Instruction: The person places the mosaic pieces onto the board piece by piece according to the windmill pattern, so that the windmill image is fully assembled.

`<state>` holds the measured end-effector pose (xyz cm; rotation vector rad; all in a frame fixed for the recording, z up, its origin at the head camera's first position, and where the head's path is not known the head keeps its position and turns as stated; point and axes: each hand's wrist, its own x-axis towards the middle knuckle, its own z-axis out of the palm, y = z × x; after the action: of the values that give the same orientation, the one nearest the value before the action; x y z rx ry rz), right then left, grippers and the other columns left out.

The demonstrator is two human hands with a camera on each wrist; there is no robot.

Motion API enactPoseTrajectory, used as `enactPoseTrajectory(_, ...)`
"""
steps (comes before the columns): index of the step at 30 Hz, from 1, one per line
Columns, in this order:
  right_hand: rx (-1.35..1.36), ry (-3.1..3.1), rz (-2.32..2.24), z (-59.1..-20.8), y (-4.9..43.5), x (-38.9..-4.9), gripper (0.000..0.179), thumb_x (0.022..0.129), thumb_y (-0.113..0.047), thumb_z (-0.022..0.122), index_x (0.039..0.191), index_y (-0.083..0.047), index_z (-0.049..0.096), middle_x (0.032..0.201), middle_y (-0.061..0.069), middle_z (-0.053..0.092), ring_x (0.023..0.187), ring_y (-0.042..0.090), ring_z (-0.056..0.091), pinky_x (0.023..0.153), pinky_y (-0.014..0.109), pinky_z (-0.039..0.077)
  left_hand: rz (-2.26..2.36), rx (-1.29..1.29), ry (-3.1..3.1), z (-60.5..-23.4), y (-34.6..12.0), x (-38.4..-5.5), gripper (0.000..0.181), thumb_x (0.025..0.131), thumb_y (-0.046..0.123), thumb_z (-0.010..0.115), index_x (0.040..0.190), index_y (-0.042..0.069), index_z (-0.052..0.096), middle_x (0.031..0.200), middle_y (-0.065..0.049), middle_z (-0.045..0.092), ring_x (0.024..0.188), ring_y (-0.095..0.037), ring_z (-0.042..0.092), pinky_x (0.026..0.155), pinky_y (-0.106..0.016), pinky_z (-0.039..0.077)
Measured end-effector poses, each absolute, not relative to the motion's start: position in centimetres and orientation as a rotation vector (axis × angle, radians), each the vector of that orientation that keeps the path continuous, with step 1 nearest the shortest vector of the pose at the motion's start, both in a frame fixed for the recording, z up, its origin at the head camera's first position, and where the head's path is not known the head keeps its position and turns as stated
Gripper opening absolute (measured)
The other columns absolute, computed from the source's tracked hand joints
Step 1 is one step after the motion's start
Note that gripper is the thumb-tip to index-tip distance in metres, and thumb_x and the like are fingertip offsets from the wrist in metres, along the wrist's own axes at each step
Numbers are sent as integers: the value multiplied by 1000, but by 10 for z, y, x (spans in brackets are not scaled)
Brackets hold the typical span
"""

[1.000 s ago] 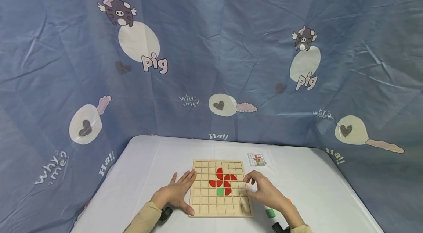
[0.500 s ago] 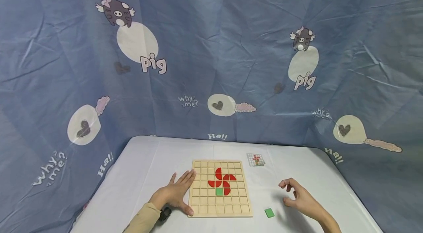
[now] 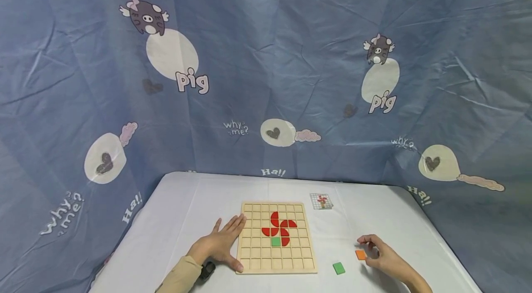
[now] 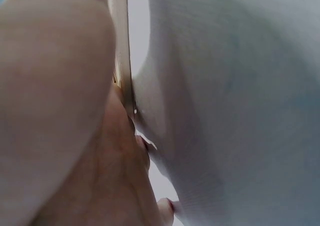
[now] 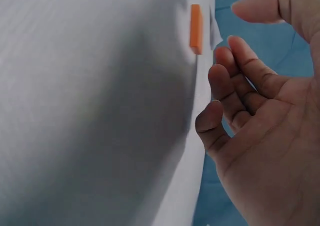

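A wooden grid board (image 3: 252,261) lies flat on the table. Red quarter-round tiles (image 3: 275,231) form a pinwheel in its cells, with a green square tile (image 3: 276,241) just below. My left hand (image 3: 220,242) rests at the board's left side, fingers spread, thumb and fingertips against the edge. In the left wrist view the board's side (image 4: 122,40) shows past the thumb. My right hand (image 3: 384,256) hovers by an orange square tile (image 3: 360,255), thumb and fingers bent but apart. The right wrist view shows a gap between that hand (image 5: 265,110) and the orange tile (image 5: 195,30).
A loose green square tile (image 3: 338,268) lies between the board and the right hand. A small card with a gridded pinwheel picture (image 3: 321,201) lies behind, right of the board. A white cloth covers the table (image 3: 216,191); a blue printed curtain (image 3: 232,52) hangs behind.
My right hand has moved from the board's right edge out to the right, then slightly lower to the orange tile, which now shows. My left hand has stayed at the board.
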<state>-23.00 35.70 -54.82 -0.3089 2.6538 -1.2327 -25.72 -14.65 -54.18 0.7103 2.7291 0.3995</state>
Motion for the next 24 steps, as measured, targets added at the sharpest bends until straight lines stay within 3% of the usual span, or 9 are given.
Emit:
enactPoseTrajectory(6, -239, 2644, -1180, -555, 356, -233, 49, 74, -7, 75, 118, 1, 54, 112, 8, 63, 95, 9, 54, 76, 18, 47, 415, 712, 2721, -542, -147, -257, 140, 52, 71, 77, 155, 6, 9, 163, -12, 7, 150, -33, 9, 117, -66, 1)
enactPoseTrajectory(16, -213, 2705, -1156, -558, 352, -234, 41, 72, -4, 75, 109, 1, 59, 103, 5, 65, 84, 6, 52, 71, 20, 48, 396, 708, 2718, -542, -147, -257, 140, 52, 71, 77, 155, 6, 9, 164, -12, 7, 151, -32, 9, 117, -65, 2)
enactPoseTrajectory(24, -109, 2812, -1040, -557, 347, -235, 37, 68, -4, 76, 101, -2, 61, 93, 1, 62, 80, 11, 50, 66, 21, 46, 383, 704, 2725, -543, -146, -257, 139, 52, 71, 77, 155, 6, 9, 164, -11, 7, 151, -31, 9, 117, -65, 2)
